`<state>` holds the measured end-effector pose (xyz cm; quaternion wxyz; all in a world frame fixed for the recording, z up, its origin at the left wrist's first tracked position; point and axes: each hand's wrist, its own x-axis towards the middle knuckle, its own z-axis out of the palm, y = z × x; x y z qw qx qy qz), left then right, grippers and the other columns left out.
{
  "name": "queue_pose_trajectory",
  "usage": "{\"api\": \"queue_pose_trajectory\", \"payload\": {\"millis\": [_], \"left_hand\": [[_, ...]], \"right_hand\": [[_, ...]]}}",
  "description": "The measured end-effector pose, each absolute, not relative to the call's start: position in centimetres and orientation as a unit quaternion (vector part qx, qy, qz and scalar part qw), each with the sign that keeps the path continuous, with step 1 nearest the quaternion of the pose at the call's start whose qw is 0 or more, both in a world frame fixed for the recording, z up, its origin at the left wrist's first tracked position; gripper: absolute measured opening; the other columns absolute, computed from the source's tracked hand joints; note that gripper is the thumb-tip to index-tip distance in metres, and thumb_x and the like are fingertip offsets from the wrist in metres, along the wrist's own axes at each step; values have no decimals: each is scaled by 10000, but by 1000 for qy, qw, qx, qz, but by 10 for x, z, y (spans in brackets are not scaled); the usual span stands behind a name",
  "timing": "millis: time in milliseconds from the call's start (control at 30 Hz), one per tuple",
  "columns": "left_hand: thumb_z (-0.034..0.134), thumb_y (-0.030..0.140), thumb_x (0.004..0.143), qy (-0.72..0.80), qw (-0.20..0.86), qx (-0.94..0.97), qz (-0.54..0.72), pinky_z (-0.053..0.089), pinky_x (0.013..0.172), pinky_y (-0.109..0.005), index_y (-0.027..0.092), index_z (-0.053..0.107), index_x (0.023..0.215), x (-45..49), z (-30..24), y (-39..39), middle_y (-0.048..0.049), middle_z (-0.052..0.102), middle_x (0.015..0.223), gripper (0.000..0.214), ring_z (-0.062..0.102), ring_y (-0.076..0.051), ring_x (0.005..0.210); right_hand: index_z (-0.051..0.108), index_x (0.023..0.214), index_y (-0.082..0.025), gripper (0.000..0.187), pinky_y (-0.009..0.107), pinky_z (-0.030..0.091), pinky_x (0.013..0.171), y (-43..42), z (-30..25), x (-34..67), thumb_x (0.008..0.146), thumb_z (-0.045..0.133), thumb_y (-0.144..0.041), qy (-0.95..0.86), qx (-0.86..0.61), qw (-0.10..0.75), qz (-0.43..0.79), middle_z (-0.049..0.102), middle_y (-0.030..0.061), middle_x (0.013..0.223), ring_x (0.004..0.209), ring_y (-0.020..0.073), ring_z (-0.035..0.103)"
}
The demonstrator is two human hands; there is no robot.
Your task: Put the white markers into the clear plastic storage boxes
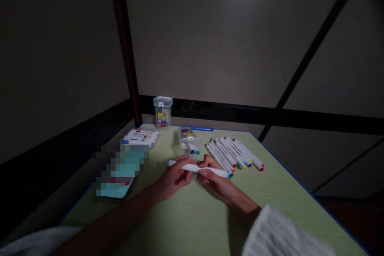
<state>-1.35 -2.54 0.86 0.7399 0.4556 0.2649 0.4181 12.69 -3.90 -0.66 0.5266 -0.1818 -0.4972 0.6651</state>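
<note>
both hands hold one long white marker with blue-green end caps (199, 168) crosswise, low over the pale green tabletop (192, 216): the left hand (174, 178) pinches its left half, the right hand (214, 180) closes round its right half. just beyond lie a row of white markers with coloured caps (235, 154) and a tipped clear plastic marker box (189, 141).

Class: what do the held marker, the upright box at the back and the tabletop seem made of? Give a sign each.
Marker: likely plastic, smooth white barrel, coloured caps. Upright box: clear plastic, see-through walls. Tabletop: probably laminate, pale green with faint grain, blue edging.
</note>
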Motion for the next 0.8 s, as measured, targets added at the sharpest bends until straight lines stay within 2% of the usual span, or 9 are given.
{"api": "queue_pose_trajectory", "payload": {"millis": [300,800], "left_hand": [[530,340,729,202,764,461,404,156,401,-204,168,404,622,-14,9,-27,58,463,390,239,320,-36,334],[529,347,747,172,769,473,393,156,396,-195,170,403,662,-15,6,-25,50,475,432,233,355,-47,375]], "right_hand": [[517,670,-188,164,220,226,489,-41,-1,127,646,677,-218,-466,-163,532,688,471,-63,523,468,61,353],[540,655,-178,116,228,250,504,-40,-2,126,621,649,-160,-431,-142,539,709,474,-47,531,474,70,360]]}}
